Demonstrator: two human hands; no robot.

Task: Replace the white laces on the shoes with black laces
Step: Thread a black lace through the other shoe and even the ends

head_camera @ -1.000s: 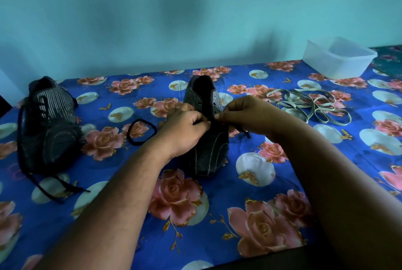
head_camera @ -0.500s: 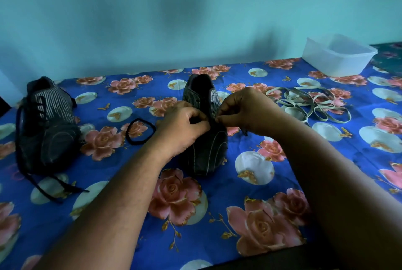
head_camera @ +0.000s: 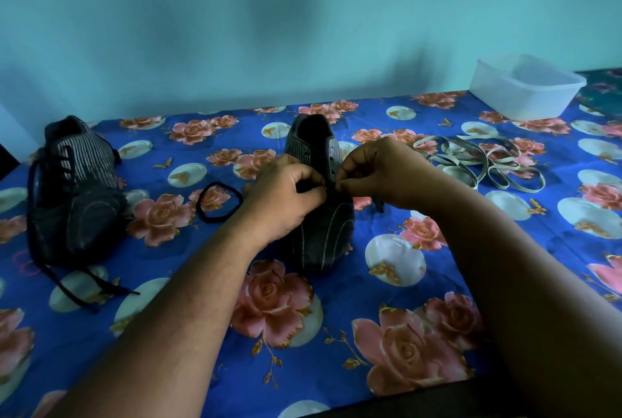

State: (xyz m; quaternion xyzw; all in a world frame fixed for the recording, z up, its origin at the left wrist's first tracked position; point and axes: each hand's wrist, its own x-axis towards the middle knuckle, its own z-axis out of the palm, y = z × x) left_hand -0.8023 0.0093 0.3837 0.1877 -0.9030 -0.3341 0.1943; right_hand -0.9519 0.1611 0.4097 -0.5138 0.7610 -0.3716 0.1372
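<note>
A black shoe [head_camera: 319, 235] stands in the middle of the table, toe toward me. My left hand [head_camera: 286, 195] grips its left side at the eyelets. My right hand [head_camera: 380, 172] pinches a black lace at the right eyelet row; a lace end [head_camera: 378, 203] hangs below that hand. A loop of the black lace [head_camera: 218, 198] lies left of the shoe. A second black shoe [head_camera: 77, 192] with black laces threaded sits at the far left. The removed white laces [head_camera: 481, 161] lie in a heap to the right.
A blue floral cloth [head_camera: 370, 333] covers the table. A clear plastic tub [head_camera: 525, 87] stands at the back right, near the teal wall. The second shoe's loose lace ends [head_camera: 84, 289] trail toward the front left.
My right hand has shifted slightly up and left along the eyelets, its fingertips now close to my left hand's. The shoe and the lace loop have stayed in place.
</note>
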